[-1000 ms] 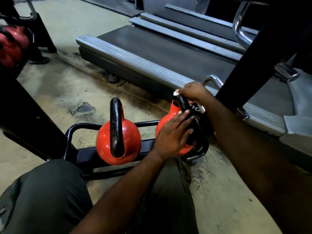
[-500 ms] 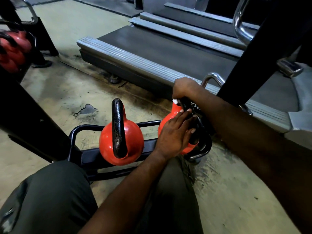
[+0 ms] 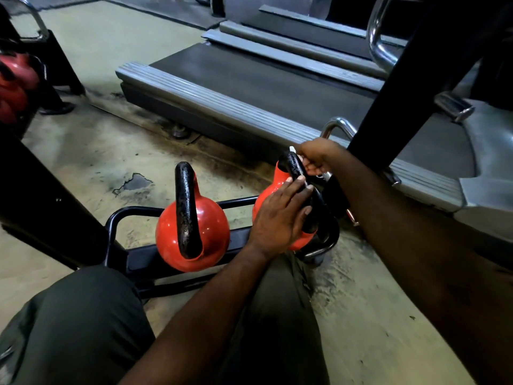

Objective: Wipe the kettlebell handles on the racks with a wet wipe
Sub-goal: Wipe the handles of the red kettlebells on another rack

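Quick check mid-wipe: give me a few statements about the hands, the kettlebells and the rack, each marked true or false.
1. The left kettlebell and the right kettlebell both sit on the low black rack. True.
2. The right hand is working on the left kettlebell. False: it holds the white wipe at the top of the right kettlebell's handle.
3. The left hand rests on the right kettlebell with its fingers fairly straight. True.
4. The left kettlebell lies tipped over on the floor. False: it stands on the rack, handle up.
5. A treadmill lies beyond the rack. True.
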The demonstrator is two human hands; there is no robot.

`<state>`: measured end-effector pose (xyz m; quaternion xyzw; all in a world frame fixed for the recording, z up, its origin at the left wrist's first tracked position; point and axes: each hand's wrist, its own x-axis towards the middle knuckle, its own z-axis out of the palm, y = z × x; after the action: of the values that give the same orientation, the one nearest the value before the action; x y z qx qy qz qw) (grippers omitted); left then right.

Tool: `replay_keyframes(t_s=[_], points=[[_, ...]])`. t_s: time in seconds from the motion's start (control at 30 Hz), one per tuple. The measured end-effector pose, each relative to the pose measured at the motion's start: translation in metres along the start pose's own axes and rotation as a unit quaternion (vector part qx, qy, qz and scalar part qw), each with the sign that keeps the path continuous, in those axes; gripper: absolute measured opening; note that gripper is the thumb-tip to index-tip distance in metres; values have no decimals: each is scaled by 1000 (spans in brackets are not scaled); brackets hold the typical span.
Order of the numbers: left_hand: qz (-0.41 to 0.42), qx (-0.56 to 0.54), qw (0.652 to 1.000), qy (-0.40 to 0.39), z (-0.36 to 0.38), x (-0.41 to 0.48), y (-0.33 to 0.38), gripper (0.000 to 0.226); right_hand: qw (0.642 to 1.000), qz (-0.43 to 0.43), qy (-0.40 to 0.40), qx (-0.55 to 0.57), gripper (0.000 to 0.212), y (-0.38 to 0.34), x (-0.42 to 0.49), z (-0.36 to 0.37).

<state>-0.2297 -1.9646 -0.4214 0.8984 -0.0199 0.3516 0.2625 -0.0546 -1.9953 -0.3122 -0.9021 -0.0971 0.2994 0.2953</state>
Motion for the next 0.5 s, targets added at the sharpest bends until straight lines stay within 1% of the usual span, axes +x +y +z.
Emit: replay_keyframes(t_s=[0.07, 0.1, 0.13, 0.17, 0.23, 0.27, 0.33, 0.4, 0.43, 0.47, 0.5], points=[[2, -4, 1000, 0, 3, 0, 2, 41, 997, -4, 4, 72, 25, 15, -6, -4], [2, -5, 1000, -1, 5, 0, 4, 41, 997, -33, 28, 68, 24, 21, -11, -7], [3, -6, 1000, -2, 7, 0, 6, 42, 995, -81, 62, 23, 25, 24, -14, -10], [3, -7, 1000, -3, 8, 0, 8, 42, 984, -133, 103, -57, 28, 25, -18, -13], [5, -7, 1000, -7, 8, 3, 6, 43, 937, -215, 181, -206, 21, 12, -25, -10], [7, -7, 1000, -9, 7, 4, 4, 43, 909, -250, 200, -266, 18, 1, -26, -4], [12, -5, 1000, -11, 6, 4, 2, 42, 852, -286, 198, -392, 19, -19, -27, 12], [22, -2, 1000, -10, 6, 1, 4, 41, 795, -292, 184, -498, 24, -28, -27, 27], [25, 1, 1000, -10, 5, -1, 6, 41, 774, -293, 172, -534, 24, -28, -27, 31], [27, 4, 1000, -12, 4, -1, 8, 42, 764, -296, 158, -551, 21, -27, -31, 31], [27, 5, 1000, -12, 3, -2, 9, 42, 767, -304, 148, -545, 15, -25, -36, 27]])
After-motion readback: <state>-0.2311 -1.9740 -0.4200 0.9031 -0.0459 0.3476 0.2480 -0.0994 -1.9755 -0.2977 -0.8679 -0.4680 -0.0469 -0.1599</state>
